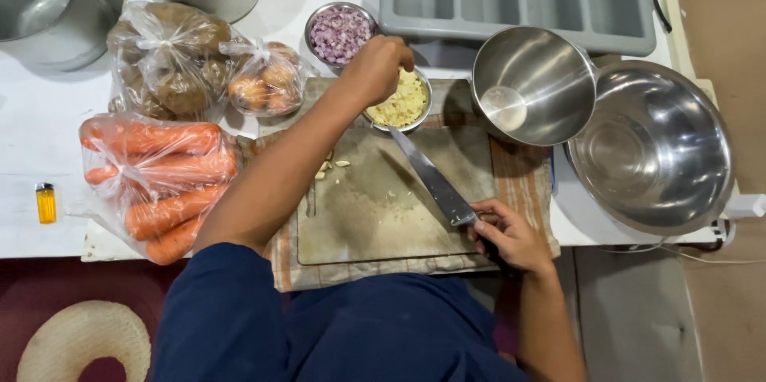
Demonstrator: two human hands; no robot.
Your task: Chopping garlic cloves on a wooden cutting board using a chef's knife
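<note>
Steel is showing along the knife (435, 181), which the right hand (511, 236) is gripping by the handle, fingers wrapped shut around it at the near right corner of the cutting board (375, 214). The blade's long axis is running up and to the left from that hand, its tip pointing toward the small bowl of pale chopped pieces (401, 102). A few loose pale bits (331, 166) are lying on the board to the left of the blade.

Farther out, the left hand (377, 69) is reaching across the board with the forearm extended diagonally, knuckles up, fingers curled down over the near-left rim of that bowl; whether they are pinching anything cannot be told. This hand is the nearer one to the bowl. Just beyond it, a second small bowl of chopped purple onion (340, 33) is sitting.
</note>
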